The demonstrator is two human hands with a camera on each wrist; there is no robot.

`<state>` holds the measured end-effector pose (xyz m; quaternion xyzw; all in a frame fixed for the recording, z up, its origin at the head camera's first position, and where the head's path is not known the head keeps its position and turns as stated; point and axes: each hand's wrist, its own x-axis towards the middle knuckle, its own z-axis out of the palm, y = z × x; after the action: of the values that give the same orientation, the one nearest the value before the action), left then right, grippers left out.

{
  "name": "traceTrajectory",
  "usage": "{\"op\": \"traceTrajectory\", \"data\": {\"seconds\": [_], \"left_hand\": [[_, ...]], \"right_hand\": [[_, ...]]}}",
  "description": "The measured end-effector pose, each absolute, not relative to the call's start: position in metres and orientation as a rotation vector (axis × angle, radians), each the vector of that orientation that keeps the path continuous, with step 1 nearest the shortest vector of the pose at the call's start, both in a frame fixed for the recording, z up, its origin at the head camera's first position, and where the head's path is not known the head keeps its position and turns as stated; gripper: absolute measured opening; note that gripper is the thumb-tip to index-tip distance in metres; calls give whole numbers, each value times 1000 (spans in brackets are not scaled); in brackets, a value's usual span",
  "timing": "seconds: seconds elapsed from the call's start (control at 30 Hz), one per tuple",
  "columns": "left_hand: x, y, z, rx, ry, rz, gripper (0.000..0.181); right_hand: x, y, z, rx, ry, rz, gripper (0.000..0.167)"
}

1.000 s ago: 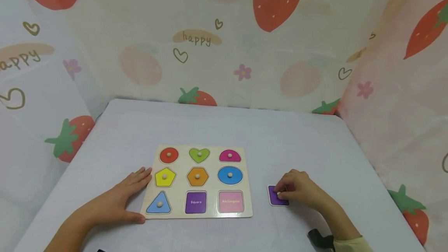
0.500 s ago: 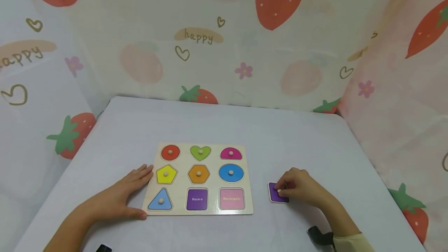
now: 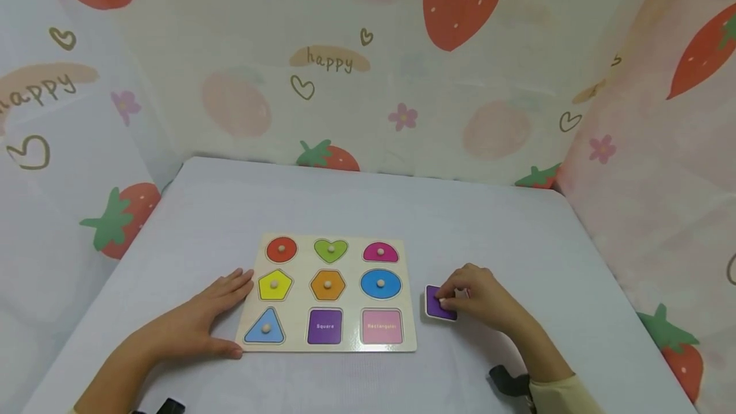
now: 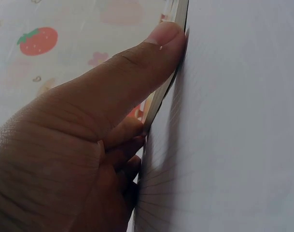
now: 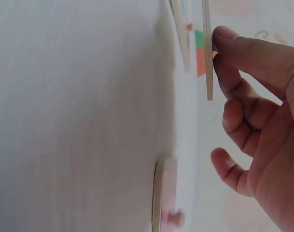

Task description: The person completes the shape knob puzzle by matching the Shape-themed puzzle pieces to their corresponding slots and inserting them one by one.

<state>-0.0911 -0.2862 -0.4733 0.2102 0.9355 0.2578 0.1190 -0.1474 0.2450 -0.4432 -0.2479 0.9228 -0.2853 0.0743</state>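
Note:
A wooden peg puzzle board (image 3: 355, 254) lies flat on the white table, with knobbed shapes in most of its recesses. The square and rectangle recesses (image 3: 382, 334) hold no piece. My left hand (image 3: 184, 328) rests at the board's left side, fingers extended, thumb against its edge (image 4: 159, 101). Right of the board, my right hand (image 3: 480, 296) pinches the small knob of a purple square puzzle piece (image 3: 434, 310) between thumb and index finger. In the right wrist view this piece (image 5: 208, 77) hangs clear of the table. Its knob is mostly hidden by the fingertips.
A pink knobbed puzzle piece (image 5: 169, 188) lies on the table in the right wrist view; my right hand hides nearly all of it in the head view. Strawberry-print cloth (image 3: 397, 82) stands behind and at both sides of the table.
My right hand has lifted the purple square piece off the table and moved it left, closer to the board. The left hand keeps its place at the board. The head view has shifted slightly.

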Motion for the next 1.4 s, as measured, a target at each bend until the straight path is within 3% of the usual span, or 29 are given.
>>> {"op": "traceTrajectory", "data": {"seconds": [0.97,1.4], "left_hand": [[-91,-283,-473,570,2713,721,119],[-91,-284,-473,559,2709,711,120]], "right_hand": [[-151,139,-429,-739,2695,-933,13],[-148,106,-434,-898,2609,-972,11]]}}
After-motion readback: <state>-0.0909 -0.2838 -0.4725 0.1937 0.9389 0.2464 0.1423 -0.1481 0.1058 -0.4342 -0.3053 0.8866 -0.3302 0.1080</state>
